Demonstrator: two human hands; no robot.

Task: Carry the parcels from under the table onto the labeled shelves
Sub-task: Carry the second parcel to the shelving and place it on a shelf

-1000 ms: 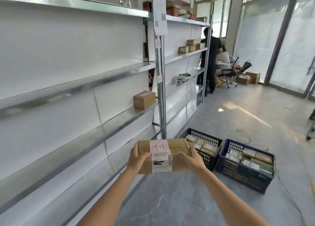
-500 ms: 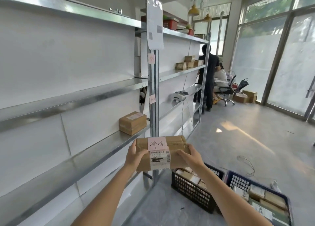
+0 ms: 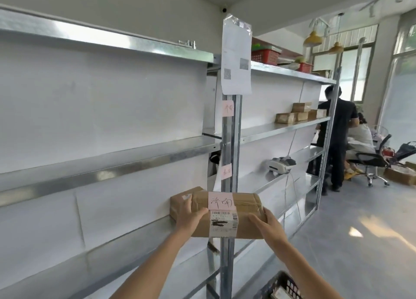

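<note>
Parcel (image 3: 227, 217) held crosswise at both ends, left hand (image 3: 189, 215) and right hand (image 3: 267, 227) fingers curled round it; pink-tagged upright (image 3: 229, 141) dead ahead, shelves either side.

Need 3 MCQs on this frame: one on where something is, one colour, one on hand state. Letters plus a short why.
1. Where does the label printer sit?
A. on a shelf in the right bay
B. on the floor
C. on the top shelf

2. What colour is the handwritten note on the held parcel?
A. green
B. pink
C. blue

3. How is the parcel held?
A. left hand only
B. resting on the floor
C. both hands, one at each end

Answers:
1 A, it rests on a lower shelf right of the upright post.
2 B, the note is pale pink.
3 C, left hand and right hand grip opposite ends.
</note>
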